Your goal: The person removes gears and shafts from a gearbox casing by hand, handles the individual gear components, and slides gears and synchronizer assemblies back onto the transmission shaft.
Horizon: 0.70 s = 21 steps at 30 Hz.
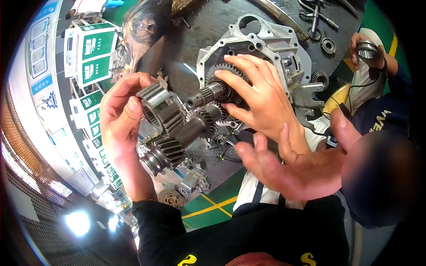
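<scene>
My left hand point(119, 111) holds a hollow toothed gear point(162, 108) between thumb and fingers, at the free end of the shafts. Below it, a thick gear shaft point(191, 132) with angled teeth slants down to the left. Beside that lies a thinner splined shaft point(206, 95). My right hand point(264, 95) has its fingers spread around a large gear point(226, 73) on the thinner shaft, thumb on the near side. Both shafts lead toward an open silver gearbox housing point(297, 55); my right hand hides part of it.
A co-worker's hand point(293, 170) reaches in just below my right forearm. Another person's hand point(367, 51) holds a metal ring at the right. Loose gears point(328, 45) and forks lie on the dark metal table point(195, 26). A clutch disc point(171, 199) lies lower left.
</scene>
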Tool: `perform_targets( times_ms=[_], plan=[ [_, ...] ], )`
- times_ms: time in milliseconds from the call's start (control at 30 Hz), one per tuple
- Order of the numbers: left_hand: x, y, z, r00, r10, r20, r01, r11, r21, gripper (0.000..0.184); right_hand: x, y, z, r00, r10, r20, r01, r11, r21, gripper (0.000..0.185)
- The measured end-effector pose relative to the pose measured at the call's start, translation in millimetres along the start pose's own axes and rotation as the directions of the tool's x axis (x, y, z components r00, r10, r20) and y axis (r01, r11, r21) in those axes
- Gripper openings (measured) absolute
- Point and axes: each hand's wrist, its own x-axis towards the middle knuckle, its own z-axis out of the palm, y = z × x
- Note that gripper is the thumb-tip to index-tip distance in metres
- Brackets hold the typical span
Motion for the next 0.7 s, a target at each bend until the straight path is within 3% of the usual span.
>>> perform_targets(
  times_ms=[67, 133, 167, 200, 233, 267, 300, 367, 467, 500, 633, 700],
  plan=[
    [-2.1, 7.0, -4.6, 0.999, -0.033, 0.003, 0.033, 0.999, -0.016, 0.056, 0.2, -14.9, -13.9, 0.994, 0.108, 0.024, -0.111, 0.981, 0.162, 0.068],
    [-0.2, 13.3, -4.3, 0.999, -0.013, 0.034, 0.012, 1.0, 0.013, 0.055, -4.1, -33.9, -27.7, 0.929, 0.348, 0.126, -0.363, 0.784, 0.503, 0.071],
    [1.8, 20.5, -0.5, 0.999, -0.012, 0.03, 0.012, 1.0, 0.011, 0.055, -6.5, -41.0, -35.4, 0.84, 0.476, 0.261, -0.507, 0.518, 0.689, 0.073],
    [4.4, 31.4, 5.1, 0.998, -0.017, 0.068, 0.013, 0.998, 0.063, 0.057, -8.4, -44.5, -42.6, 0.729, 0.525, 0.439, -0.59, 0.156, 0.792, 0.074],
    [7.1, 41.5, 12.5, 0.994, -0.023, 0.105, 0.011, 0.993, 0.115, 0.059, -8.3, -45.2, -47.2, 0.617, 0.48, 0.624, -0.605, -0.217, 0.766, 0.076],
    [6.9, 50.1, 24.2, 0.998, -0.024, 0.061, 0.015, 0.988, 0.152, 0.06, -10.4, -25.6, -55.9, 0.566, 0.105, 0.818, -0.319, -0.887, 0.335, 0.087],
    [9.3, 55.5, 28.8, 0.998, -0.022, 0.058, 0.013, 0.989, 0.148, 0.06, -11.4, -8.8, -56.3, 0.536, -0.168, 0.827, -0.205, -0.977, -0.065, 0.087],
    [15.2, 63.8, 37.4, 0.993, -0.046, 0.108, 0.022, 0.977, 0.214, 0.06, -3.4, -5.9, -49.0, 0.506, -0.365, 0.782, -0.057, -0.919, -0.391, 0.086],
    [25.1, 78.6, 63.9, 0.98, -0.163, 0.114, 0.139, 0.972, 0.188, 0.059, 1.9, -7.3, -44.8, 0.489, -0.492, 0.72, 0.044, -0.811, -0.584, 0.086],
    [27.4, 81.2, 70.5, 0.964, -0.231, 0.132, 0.208, 0.964, 0.168, 0.058, 1.9, -7.1, -45.6, 0.479, -0.523, 0.705, 0.071, -0.778, -0.625, 0.086],
    [38.1, 94.5, 76.7, 0.937, -0.279, 0.212, 0.239, 0.951, 0.194, 0.051, 0.8, 1.2, -58.1, 0.404, -0.602, 0.689, 0.134, -0.706, -0.695, 0.086],
    [41.0, 91.1, 87.1, 0.946, -0.227, 0.23, 0.218, 0.974, 0.06, 0.045, -4.4, 8.5, -61.3, 0.478, -0.537, 0.695, -0.013, -0.795, -0.606, 0.069]
  ],
)
